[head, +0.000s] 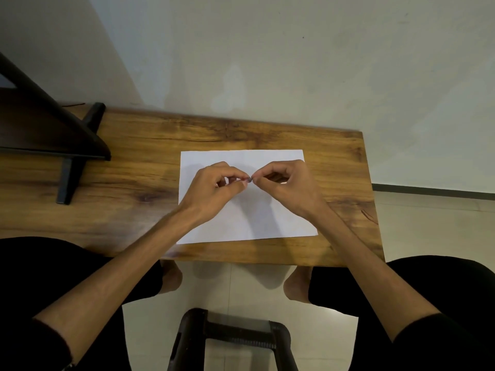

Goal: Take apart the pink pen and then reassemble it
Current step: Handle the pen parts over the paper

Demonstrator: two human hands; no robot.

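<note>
Both my hands hover over a white sheet of paper (241,218) on the wooden table. My left hand (214,188) and my right hand (286,183) meet fingertip to fingertip above the sheet's upper half. Between the pinched fingers only a tiny dark bit of the pen (249,179) shows. The rest of the pen is hidden inside the curled fingers, so its pink colour and its parts cannot be made out. No loose pen pieces show on the paper.
The wooden table (134,183) ends close to my knees, and its right edge lies near my right forearm. A dark wooden shelf frame (53,135) stands on the table's left part. A black stool frame (230,338) sits on the floor between my legs.
</note>
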